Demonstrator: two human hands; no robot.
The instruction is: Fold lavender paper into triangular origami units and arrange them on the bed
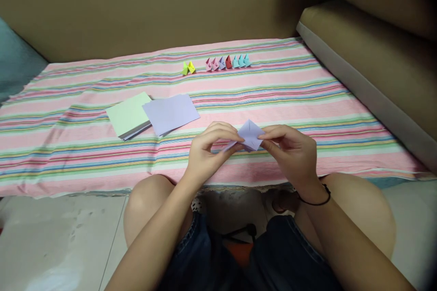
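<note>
A small folded piece of lilac paper (251,135) is held up between my two hands, over the near part of the striped cloth. My left hand (211,145) pinches its left side between thumb and fingers. The right corner is gripped by my right hand (293,150), thumb below and index finger on top. Crease lines show on the diamond-shaped upper face, and a folded flap sticks out toward my left palm. Beyond my left hand lie some lilac sheets (170,112), overlapping a thicker stack of paper with a pale green top sheet (129,113).
Farther back on the striped cloth (290,95), several folded paper figures (228,62) in pink, lilac, red and blue stand in a row. Two yellow ones (189,68) stand left of them. Brown cushions (368,54) border the right side; a brown backrest (164,4) rises behind.
</note>
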